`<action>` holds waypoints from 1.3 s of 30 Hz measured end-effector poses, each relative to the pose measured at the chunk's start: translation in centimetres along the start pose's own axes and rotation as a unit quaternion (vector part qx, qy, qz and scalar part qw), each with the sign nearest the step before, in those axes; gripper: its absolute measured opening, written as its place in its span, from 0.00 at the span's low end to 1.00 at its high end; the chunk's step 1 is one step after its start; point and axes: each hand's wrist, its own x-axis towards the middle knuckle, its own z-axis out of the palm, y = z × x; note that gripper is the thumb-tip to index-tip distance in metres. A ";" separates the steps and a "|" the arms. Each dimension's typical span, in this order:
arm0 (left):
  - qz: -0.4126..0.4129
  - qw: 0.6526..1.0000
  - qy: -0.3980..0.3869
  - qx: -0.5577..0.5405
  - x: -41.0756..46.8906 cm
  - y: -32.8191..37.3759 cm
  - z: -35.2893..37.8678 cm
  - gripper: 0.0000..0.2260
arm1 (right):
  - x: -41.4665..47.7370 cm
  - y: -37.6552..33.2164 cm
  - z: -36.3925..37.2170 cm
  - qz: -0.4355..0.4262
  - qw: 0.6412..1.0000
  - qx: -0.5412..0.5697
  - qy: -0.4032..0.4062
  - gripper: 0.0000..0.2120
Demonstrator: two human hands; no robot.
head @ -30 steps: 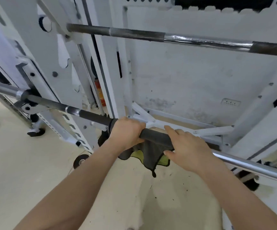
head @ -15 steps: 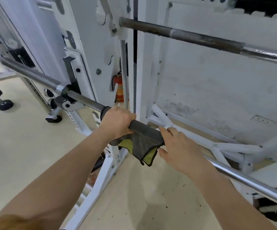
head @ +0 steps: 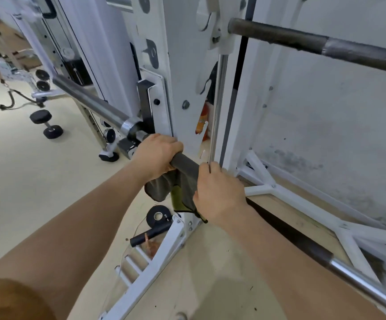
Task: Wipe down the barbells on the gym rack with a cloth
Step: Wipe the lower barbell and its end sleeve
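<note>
Pale floor (head: 37, 181) below; left hand (head: 157, 153) and right hand (head: 219, 195) clench limp cloth (head: 184, 166) round the rigid, surely heavy barbell (head: 291, 236).

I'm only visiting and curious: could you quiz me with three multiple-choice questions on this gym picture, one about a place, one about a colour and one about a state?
1. Where is the cloth? A in a bucket; B over the lower barbell; C on a chair.
2. What colour is its lining? A red; B white; C yellow-green.
3. The left hand is: A gripping the cloth on the bar; B hanging free; C holding a bottle.

Answers: B, it wraps the bar and hangs below it; C, a yellow-green patch shows under the grey; A, its fingers curl round the covered bar.
</note>
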 end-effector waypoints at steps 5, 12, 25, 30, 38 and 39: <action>0.047 0.994 0.095 0.020 0.1 -2.0 2.1 0.09 | 6.7 -4.7 1.4 0.035 0.999 -0.009 0.018 0.20; 0.071 0.995 0.075 0.010 0.8 -2.8 2.8 0.06 | 8.0 -4.9 1.5 0.057 0.998 -0.005 0.031 0.08; 0.271 0.961 -0.057 0.011 1.4 15.4 -1.4 0.06 | -7.2 7.4 0.8 0.248 0.964 -0.023 -0.096 0.09; 0.297 0.951 -0.084 -0.015 0.8 24.2 -3.1 0.11 | -14.6 12.0 -0.6 0.306 0.948 -0.018 -0.082 0.06; 0.362 0.930 -0.029 -0.050 -0.7 37.2 -3.8 0.11 | -25.1 18.6 -2.8 0.420 0.894 -0.100 -0.116 0.09; 0.352 0.935 -0.022 -0.050 -0.5 36.8 -3.7 0.11 | -24.9 18.5 -2.9 0.410 0.897 -0.114 -0.122 0.10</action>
